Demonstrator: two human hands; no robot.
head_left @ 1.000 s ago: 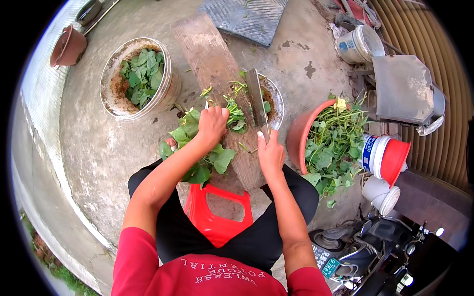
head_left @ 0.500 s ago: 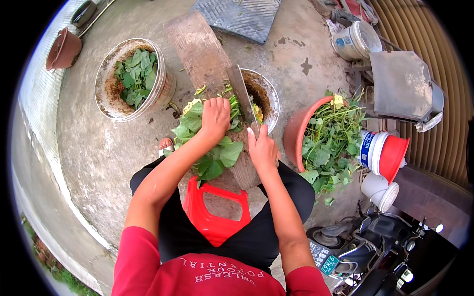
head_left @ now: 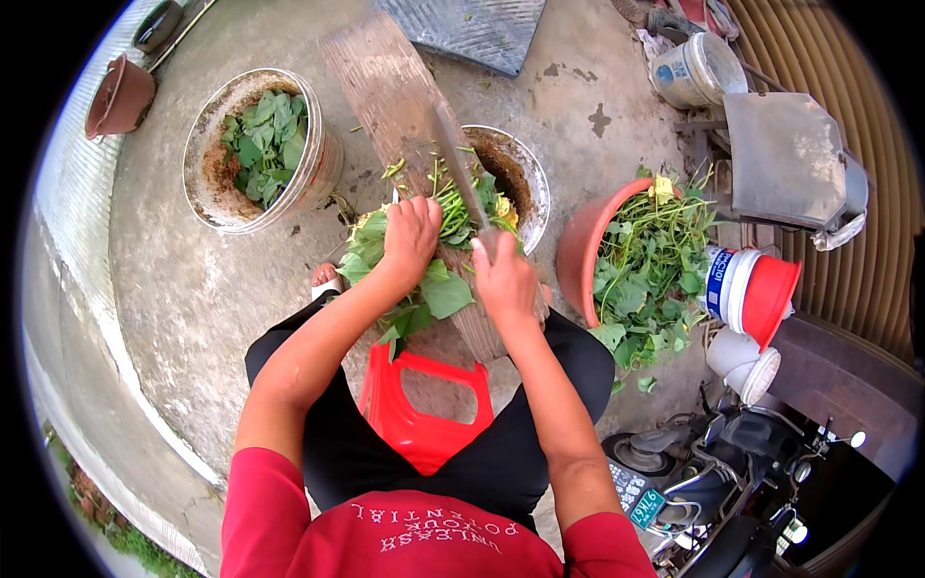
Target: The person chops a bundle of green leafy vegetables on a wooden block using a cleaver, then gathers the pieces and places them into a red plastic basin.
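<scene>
My left hand (head_left: 411, 234) is closed over a bunch of leafy greens (head_left: 441, 291), pressing it on a long wooden board (head_left: 385, 87). Broad leaves hang off the board's left side, toward my knees. My right hand (head_left: 507, 279) grips the handle of a knife (head_left: 461, 173), whose blade is blurred and lies just right of the bunch. Cut stems and leaf pieces (head_left: 451, 204) lie between the left fingers and the blade. Right of the board, partly hidden behind blade and greens, stands a bucket (head_left: 536, 193) with a stained inside.
A white bucket (head_left: 198, 169) of leaves stands at the left. To the right, a reddish tub (head_left: 575, 255) overflows with leafy vines. A red plastic stool (head_left: 424, 438) is between my legs. A grey ribbed panel (head_left: 482, 34) lies beyond the board; a motorbike (head_left: 742, 462) is at lower right.
The knife has shifted slightly left and its blade now lies over the greens' cut end. My left hand has moved a little left. More cut pieces show beside the blade.
</scene>
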